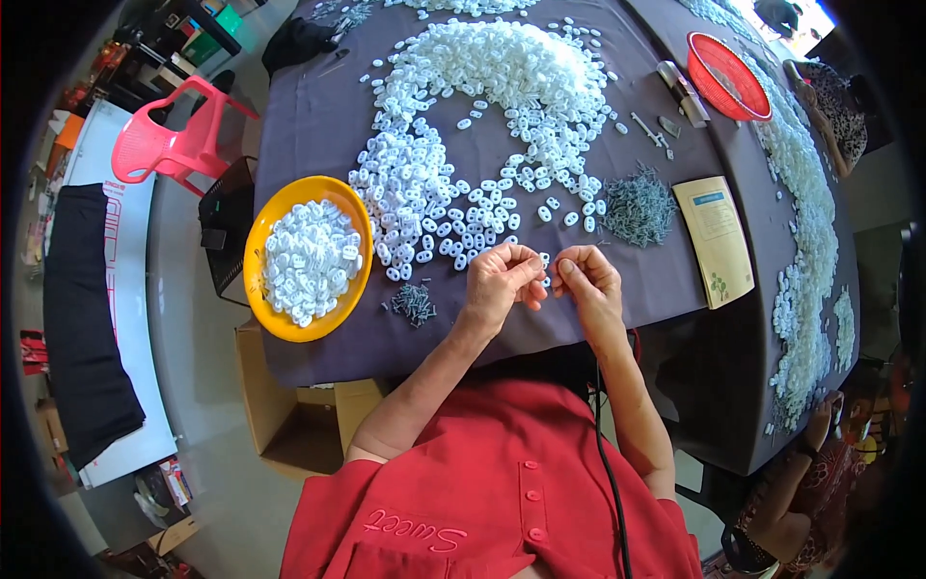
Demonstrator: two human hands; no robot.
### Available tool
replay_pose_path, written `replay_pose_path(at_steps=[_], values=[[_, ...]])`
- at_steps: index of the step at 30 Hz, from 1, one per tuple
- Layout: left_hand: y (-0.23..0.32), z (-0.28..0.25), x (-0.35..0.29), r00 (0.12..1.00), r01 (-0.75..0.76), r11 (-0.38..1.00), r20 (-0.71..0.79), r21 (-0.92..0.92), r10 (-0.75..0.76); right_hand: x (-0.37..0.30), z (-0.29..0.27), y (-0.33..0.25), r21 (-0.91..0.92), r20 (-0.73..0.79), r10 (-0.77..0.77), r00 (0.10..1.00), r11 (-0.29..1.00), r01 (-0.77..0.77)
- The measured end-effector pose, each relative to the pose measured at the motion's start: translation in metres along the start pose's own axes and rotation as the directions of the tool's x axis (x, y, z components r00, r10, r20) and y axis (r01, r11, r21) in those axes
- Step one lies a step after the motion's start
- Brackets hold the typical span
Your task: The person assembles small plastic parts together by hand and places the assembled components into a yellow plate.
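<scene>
My left hand (505,283) is closed in a pinch near the table's front edge, and a small white two-hole piece (546,282) shows at its fingertips. Just to the right, my right hand (588,280) is pinched too; whatever its thumb and finger hold is too small to make out. Beyond both hands lie many loose white oval two-hole pieces (482,217), heaped higher toward the back. A pile of small grey screw-like pins (640,207) lies past my right hand. Left of my left hand is a smaller pile of similar pins (413,303).
An orange bowl (365,261) of white pieces sits at the table's left edge. Right are a yellow booklet (719,246) and a red basket (748,85). A pink chair (183,135) and a cardboard box (258,405) stand left. Another person's arm (786,482) rests by the right-hand table.
</scene>
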State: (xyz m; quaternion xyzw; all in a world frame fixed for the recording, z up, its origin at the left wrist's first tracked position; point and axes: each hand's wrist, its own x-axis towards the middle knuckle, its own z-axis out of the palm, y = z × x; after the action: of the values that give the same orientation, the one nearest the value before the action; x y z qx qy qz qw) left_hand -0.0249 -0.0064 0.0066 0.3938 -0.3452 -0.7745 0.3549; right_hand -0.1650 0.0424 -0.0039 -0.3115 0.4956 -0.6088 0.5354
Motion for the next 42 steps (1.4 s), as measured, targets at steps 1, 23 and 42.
replay_pose_path(at_steps=[1,23,42], values=[[0.0,-0.001,-0.002,1.0,0.0,1.0,-0.011,0.001,0.0,0.0,0.002,-0.002,-0.002,0.017,-0.011,1.0,1.0,0.012],[-0.007,-0.009,-0.018,0.976,-0.218,0.959,0.026,0.18,0.217,-0.002,0.017,0.002,-0.134,0.097,-0.039,0.994,0.99,0.052],[-0.002,-0.011,-0.03,0.979,-0.2,0.946,0.013,0.257,0.204,-0.013,0.02,-0.005,-0.08,0.128,0.041,0.991,0.996,-0.031]])
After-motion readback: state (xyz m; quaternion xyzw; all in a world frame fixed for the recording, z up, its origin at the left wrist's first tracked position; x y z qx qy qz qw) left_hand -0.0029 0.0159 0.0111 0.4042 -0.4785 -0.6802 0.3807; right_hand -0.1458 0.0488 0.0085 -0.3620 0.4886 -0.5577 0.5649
